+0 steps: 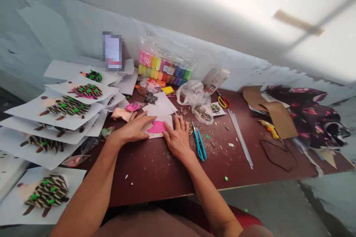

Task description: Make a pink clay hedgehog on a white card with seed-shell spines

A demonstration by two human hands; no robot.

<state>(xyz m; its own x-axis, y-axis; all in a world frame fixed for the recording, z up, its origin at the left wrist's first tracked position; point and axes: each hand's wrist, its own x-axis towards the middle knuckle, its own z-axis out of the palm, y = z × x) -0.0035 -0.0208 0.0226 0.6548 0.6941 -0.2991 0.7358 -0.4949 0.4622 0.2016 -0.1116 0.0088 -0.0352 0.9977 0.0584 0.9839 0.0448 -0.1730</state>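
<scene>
A flat patch of bright pink clay (156, 127) lies on a small white sheet of paper (168, 119) at the middle of the table. My left hand (137, 126) rests at the left side of the sheet, fingers stretched toward the pink patch. On the other side, my right hand (178, 137) lies with its fingers spread, the thumb side at the patch's right edge. Neither hand grips anything. Just right of my right hand are sunflower seeds (190, 129) and a turquoise utility knife (199, 142). A lump of pink clay (133, 106) in plastic sits beyond my left hand.
Stacked sheets with seed-covered hedgehogs (66, 107) fill the left side. Behind stand a clear pack of coloured clay (167, 68) and a phone (113, 52). To the right are a seed bag (204, 113), scissors (224, 101), glue sticks (241, 139) and a yellow glue gun (269, 129).
</scene>
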